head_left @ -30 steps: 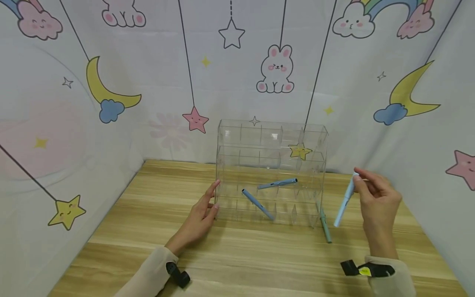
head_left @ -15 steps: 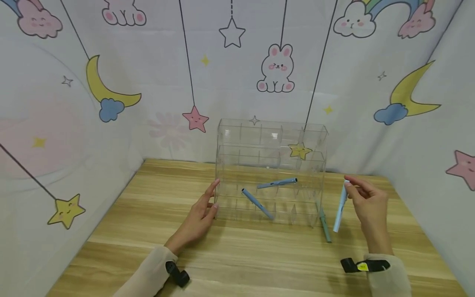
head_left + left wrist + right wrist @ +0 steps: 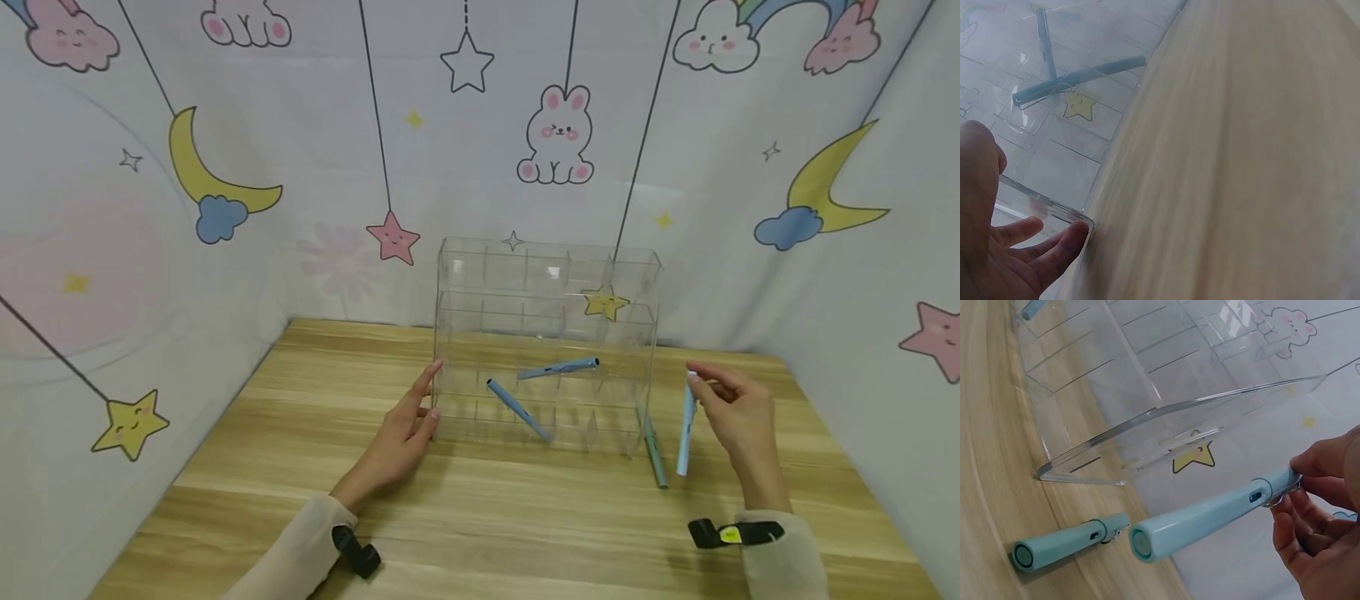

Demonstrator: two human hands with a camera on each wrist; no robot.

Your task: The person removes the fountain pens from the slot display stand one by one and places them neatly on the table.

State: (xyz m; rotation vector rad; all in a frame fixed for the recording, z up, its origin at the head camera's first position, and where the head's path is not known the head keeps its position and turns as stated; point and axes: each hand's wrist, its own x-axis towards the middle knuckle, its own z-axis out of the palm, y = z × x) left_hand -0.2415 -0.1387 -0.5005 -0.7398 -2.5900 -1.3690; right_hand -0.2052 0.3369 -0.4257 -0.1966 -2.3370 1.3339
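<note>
My right hand (image 3: 738, 408) pinches a light blue pen (image 3: 686, 433) by its upper end, and the pen hangs nearly upright above the table. Just left of it, a green pen (image 3: 654, 454) lies on the wood beside a clear acrylic organizer (image 3: 543, 271). My left hand (image 3: 397, 442) rests its fingers against the organizer's left side, as the left wrist view also shows at the lower corner. Two blue pens are in the organizer: one slanted pen (image 3: 519, 410) low in front and another pen (image 3: 558, 368) nearly level above it.
The wood-grain table (image 3: 480, 533) spreads in front of the organizer. Behind it hangs a white cloth (image 3: 322, 150) printed with moons, stars and rabbits, which continues along both sides of the table.
My right hand has moved left and slightly down with the light blue pen, closer to the green pen, and the pen hangs more upright. My left hand keeps its place on the organizer.
</note>
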